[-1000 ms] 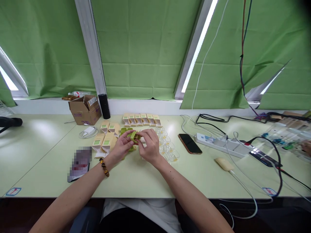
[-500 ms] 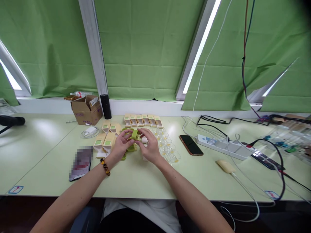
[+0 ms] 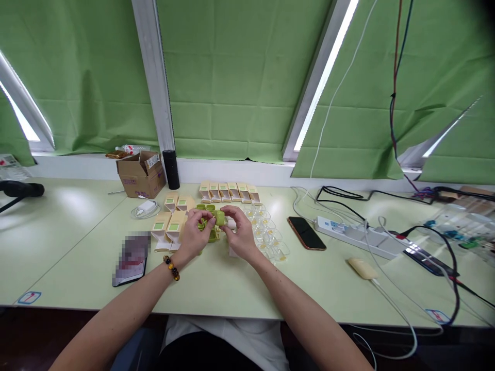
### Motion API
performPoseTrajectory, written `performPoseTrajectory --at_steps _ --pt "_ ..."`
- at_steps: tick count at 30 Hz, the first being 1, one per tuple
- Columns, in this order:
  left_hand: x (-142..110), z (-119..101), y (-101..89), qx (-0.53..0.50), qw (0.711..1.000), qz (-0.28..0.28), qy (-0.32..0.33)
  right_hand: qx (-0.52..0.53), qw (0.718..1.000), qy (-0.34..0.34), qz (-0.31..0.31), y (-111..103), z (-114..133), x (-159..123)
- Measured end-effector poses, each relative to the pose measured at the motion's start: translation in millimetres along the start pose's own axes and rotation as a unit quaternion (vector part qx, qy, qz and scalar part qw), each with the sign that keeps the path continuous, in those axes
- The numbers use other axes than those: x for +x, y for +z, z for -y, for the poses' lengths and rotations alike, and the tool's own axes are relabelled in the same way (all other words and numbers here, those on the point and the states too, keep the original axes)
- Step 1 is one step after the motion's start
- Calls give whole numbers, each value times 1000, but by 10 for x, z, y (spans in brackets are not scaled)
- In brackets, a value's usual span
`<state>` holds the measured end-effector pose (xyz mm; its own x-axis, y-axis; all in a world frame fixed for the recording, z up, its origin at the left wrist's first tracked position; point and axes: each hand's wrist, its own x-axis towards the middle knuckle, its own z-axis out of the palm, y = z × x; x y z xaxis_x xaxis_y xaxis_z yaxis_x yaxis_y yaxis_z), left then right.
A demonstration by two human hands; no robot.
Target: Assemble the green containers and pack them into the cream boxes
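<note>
Both hands meet over the middle of the pale green table (image 3: pixel 216 288). My left hand (image 3: pixel 193 236) and my right hand (image 3: pixel 240 232) pinch a small green plastic piece (image 3: pixel 217 217) between their fingertips. A small white object (image 3: pixel 231 223) lies just under my right fingers. More green pieces (image 3: pixel 211 236) rest on the table beneath the hands. Tan little boxes with green labels (image 3: pixel 170 226) stand to the left, another row of boxes (image 3: pixel 228 191) behind, and clear small cups (image 3: pixel 266 232) to the right.
A cardboard box (image 3: pixel 141 178) and a black cylinder (image 3: pixel 170 169) stand at the back left, with a white charger (image 3: pixel 146 207) nearby. A dark phone (image 3: pixel 306 233), a power strip (image 3: pixel 356 234), tangled cables (image 3: pixel 425 247) and a yellowish mouse (image 3: pixel 359 268) lie to the right.
The view has shifted a little. My hands stay together on the green piece, turning it slightly, and the white object by my right fingers now shows.
</note>
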<state>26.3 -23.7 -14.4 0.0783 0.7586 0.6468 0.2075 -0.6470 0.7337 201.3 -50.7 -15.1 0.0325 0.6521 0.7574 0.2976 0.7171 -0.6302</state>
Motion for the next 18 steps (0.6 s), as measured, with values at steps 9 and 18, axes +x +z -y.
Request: performPoseTrajectory --at_steps 9,18 --pt "12 70 11 -52 998 7 -46 -27 1000 -13 4 -3 -2 3" --pt "32 172 22 -132 984 9 -121 -26 1000 -11 -4 -12 -31 12"
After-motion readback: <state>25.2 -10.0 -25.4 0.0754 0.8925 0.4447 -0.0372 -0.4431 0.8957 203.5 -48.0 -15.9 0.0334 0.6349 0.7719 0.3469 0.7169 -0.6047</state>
